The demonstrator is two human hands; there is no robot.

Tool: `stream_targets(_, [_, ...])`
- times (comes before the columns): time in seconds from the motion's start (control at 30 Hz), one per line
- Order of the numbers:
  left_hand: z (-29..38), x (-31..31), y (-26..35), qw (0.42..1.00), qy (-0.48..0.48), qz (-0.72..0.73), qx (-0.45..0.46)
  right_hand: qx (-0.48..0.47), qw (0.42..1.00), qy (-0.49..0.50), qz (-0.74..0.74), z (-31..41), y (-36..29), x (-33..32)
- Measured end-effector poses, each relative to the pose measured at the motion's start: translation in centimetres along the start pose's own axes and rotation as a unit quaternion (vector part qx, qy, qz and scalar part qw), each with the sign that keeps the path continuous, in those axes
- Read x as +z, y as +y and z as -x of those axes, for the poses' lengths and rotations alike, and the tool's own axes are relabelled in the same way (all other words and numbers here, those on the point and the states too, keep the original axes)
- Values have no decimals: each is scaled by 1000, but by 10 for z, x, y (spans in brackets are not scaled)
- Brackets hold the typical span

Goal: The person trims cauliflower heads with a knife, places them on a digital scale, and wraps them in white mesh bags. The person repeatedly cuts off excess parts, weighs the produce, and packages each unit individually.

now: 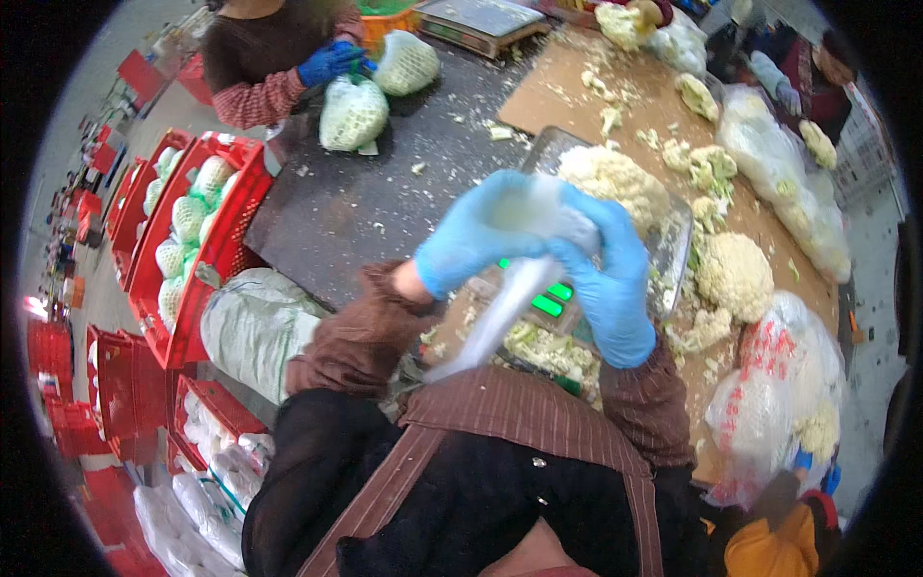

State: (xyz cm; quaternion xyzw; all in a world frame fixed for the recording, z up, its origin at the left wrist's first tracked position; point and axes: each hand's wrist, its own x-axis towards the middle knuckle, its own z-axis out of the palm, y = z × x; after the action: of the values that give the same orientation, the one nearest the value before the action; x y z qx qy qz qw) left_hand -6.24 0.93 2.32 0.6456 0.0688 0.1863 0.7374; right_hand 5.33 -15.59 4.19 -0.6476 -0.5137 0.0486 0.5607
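My left hand [472, 234], in a blue glove, grips one side of a translucent white sleeve [505, 306]. My right hand [613, 278], gloved the same way, grips its other side. Motion blurs the sleeve, so I cannot tell whether it is film or foam netting. Its loose tail hangs down towards my striped apron. Just beyond my right hand, a large cauliflower head [613, 184] rests on the metal pan of a weighing scale [678, 245]. Partly behind the sleeve, the scale's green display [551, 299] is lit.
Cauliflower trimmings [710, 169] and another head [735, 278] lie on cardboard at right, near filled plastic bags [779, 389]. Across the dark table [360, 209], a co-worker's blue-gloved hand [328, 65] touches netted cauliflowers [353, 115]. Red crates [238, 209] stand at left beside a woven sack [256, 324].
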Motion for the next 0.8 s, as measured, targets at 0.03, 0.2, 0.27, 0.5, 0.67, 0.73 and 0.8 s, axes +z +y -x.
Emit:
stream_targets(0.03, [-6, 6, 2, 999, -14, 49, 5, -10, 999, 25, 33, 0, 1, -3])
stream_targets(0.2, [-20, 31, -7, 986, -126, 101, -47, -73, 988, 84, 104, 2, 14, -32])
stream_targets(0.27, [-26, 33, -14, 980, -111, 102, -126, -19, 985, 136, -100, 10, 14, -43])
stream_targets(0.5, [-41, 34, -50, 975, -63, 206, -49, 277, 884, -334, -175, 49, 27, -41])
stream_targets(0.67, [-9, 13, -73, 939, -252, 130, -194, 370, 846, -51, -380, 76, 45, -71])
stream_targets(0.73, [0, 6, -74, 855, -426, 138, -262, 376, 816, -3, -439, 85, 55, -78])
stream_targets(0.8, [3, 7, -71, 903, -324, 100, -264, 379, 824, -3, -420, 88, 68, -86])
